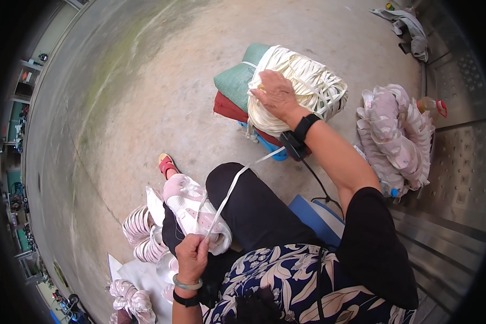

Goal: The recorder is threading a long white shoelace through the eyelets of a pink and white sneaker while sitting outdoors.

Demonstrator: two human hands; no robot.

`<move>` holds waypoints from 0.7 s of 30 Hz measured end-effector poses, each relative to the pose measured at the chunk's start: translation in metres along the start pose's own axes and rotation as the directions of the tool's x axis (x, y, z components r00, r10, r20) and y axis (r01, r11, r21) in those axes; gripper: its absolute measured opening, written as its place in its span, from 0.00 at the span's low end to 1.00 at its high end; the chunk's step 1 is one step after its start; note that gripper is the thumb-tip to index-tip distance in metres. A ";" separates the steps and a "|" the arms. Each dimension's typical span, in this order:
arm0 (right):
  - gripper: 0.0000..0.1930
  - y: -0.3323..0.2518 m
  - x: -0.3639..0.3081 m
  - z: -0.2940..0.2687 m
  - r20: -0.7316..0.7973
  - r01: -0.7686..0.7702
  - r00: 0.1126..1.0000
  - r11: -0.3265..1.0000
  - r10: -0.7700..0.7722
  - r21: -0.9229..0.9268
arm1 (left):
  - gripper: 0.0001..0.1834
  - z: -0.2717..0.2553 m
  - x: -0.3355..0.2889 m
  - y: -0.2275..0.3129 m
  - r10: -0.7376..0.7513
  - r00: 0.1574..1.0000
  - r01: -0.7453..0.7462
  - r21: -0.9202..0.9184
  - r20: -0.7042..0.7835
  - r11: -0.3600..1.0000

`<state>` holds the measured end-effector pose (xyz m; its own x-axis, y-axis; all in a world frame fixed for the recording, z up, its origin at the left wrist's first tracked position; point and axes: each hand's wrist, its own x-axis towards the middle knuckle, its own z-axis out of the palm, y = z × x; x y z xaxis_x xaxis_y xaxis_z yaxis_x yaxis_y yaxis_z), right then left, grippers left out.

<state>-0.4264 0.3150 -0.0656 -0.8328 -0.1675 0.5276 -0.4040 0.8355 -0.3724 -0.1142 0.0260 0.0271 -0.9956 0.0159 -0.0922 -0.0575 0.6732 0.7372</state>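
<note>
A pale pink and white shoe upper [191, 208] lies across my left thigh, several layers seeming stacked together. My left hand [191, 254] is closed in a pinch on a flat white lace [233, 183] beside it. That lace runs slantwise over my knee toward a thick bundle of cream-white laces [313, 81]. On this bundle's near left side rests my right hand [278, 96], its fingers bent into the strands; the fingertips are partly hidden. Beneath the bundle are a green woven sack [236, 77] and a dark red cloth [229, 107].
More tied shoe uppers [397, 135] are heaped at right by a metal wall [464, 162], near a bottle [432, 106]. Other bundles [140, 232] lie at lower left beside a white sheet [146, 272]. A blue and white box [316, 216] stands by my right thigh.
</note>
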 end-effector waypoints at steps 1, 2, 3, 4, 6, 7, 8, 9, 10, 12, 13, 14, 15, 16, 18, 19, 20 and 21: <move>0.20 -0.001 -0.008 -0.012 0.143 -0.044 0.988 0.997 0.053 -0.069 | 0.04 -0.001 -0.002 0.000 -0.006 1.000 0.006 0.001 -0.002 1.000; 0.20 -0.002 -0.018 -0.023 0.280 -0.075 0.953 0.987 0.114 -0.144 | 0.03 -0.003 -0.003 0.002 -0.040 0.999 0.040 -0.018 0.009 0.999; 0.20 0.006 -0.031 -0.033 0.277 -0.078 0.954 0.985 0.118 -0.152 | 0.03 -0.004 -0.002 0.005 -0.062 0.998 0.063 -0.041 0.026 0.997; 0.20 0.012 -0.043 -0.039 0.307 0.000 0.950 0.985 0.055 -0.174 | 0.03 -0.004 -0.003 0.005 -0.061 0.998 0.062 -0.042 0.027 0.997; 0.21 0.019 -0.059 -0.046 0.340 0.078 0.941 0.978 -0.007 -0.195 | 0.03 -0.006 -0.004 0.004 -0.062 0.998 0.063 -0.035 0.032 0.997; 0.21 0.021 -0.063 -0.048 0.307 0.142 0.949 0.965 -0.071 -0.218 | 0.03 -0.006 -0.004 0.005 -0.063 0.997 0.064 -0.037 0.033 0.997; 0.22 0.021 -0.067 -0.049 0.275 0.205 0.952 0.948 -0.135 -0.243 | 0.03 -0.006 -0.003 0.005 -0.056 0.998 0.057 -0.032 0.031 0.998; 0.22 0.018 -0.067 -0.052 0.294 0.185 0.949 0.954 -0.111 -0.237 | 0.03 -0.007 -0.003 0.005 -0.047 0.999 0.047 -0.027 0.027 0.999; 0.22 0.018 -0.069 -0.051 0.293 0.186 0.950 0.953 -0.112 -0.238 | 0.03 -0.006 -0.004 0.004 -0.045 0.999 0.046 -0.029 0.026 0.999; 0.23 0.018 -0.071 -0.049 0.245 0.219 0.957 0.941 -0.155 -0.260 | 0.02 -0.004 -0.005 0.000 -0.033 0.999 0.034 -0.054 0.023 0.998; 0.23 0.017 -0.071 -0.049 0.244 0.220 0.957 0.940 -0.156 -0.260 | 0.02 -0.003 -0.005 0.001 -0.032 0.999 0.033 -0.054 0.022 0.998; 0.23 0.015 -0.071 -0.048 0.183 0.223 0.968 0.924 -0.172 -0.310 | 0.02 -0.003 -0.005 0.004 -0.034 0.999 0.036 -0.073 0.038 0.997; 0.22 0.010 -0.069 -0.046 0.122 0.222 0.974 0.907 -0.190 -0.357 | 0.02 -0.004 -0.005 0.006 -0.037 0.998 0.042 -0.091 0.054 0.995; 0.22 -0.006 -0.065 -0.051 0.121 0.224 0.974 0.909 -0.193 -0.351 | 0.02 -0.004 -0.006 0.006 -0.042 0.998 0.046 -0.087 0.050 0.995; 0.22 -0.045 -0.067 -0.066 0.068 0.326 0.945 0.924 -0.319 -0.200 | 0.02 -0.005 -0.007 0.007 -0.021 0.996 0.030 -0.106 0.084 0.994; 0.21 -0.065 -0.074 -0.067 0.076 0.333 0.940 0.943 -0.334 0.026 | 0.02 -0.006 -0.004 0.010 -0.018 0.996 0.027 -0.106 0.090 0.994; 0.19 -0.088 -0.082 -0.068 0.080 0.320 0.933 0.913 -0.350 0.254 | 0.02 -0.007 0.000 0.015 0.000 0.994 0.012 -0.110 0.108 0.994; 0.17 -0.113 -0.091 -0.071 0.149 0.279 0.909 0.834 -0.389 0.477 | 0.01 -0.008 0.002 0.018 0.017 0.992 -0.003 -0.115 0.121 0.993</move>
<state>-0.2778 0.2729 -0.0170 -0.6563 -0.5551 0.5110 -0.7493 0.4005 -0.5273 -0.1182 0.0326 0.0454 -0.9802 0.1166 -0.1603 -0.0629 0.5837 0.8095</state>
